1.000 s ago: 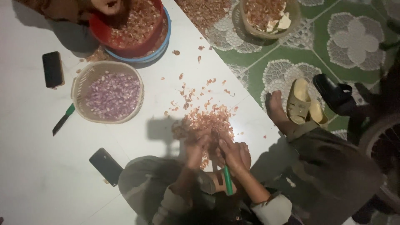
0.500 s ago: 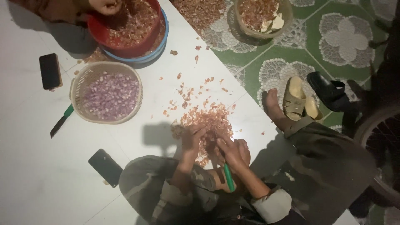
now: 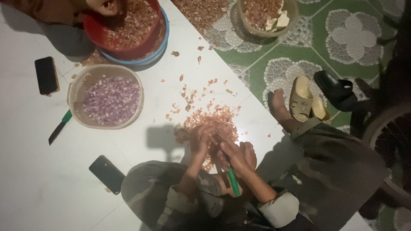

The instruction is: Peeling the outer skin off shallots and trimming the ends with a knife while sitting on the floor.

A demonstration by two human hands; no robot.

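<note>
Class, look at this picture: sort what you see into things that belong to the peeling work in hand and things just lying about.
In use:
left hand
right hand
green-handled knife
pile of peelings
basket of peeled shallots
red bowl of skins

Lying about:
two phones
spare knife
tan sandals
black shoe

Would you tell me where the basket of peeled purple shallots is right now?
In the head view the basket of peeled shallots sits on the white floor at upper left, just below the red bowl, between a black phone and the pile of skins.
</note>
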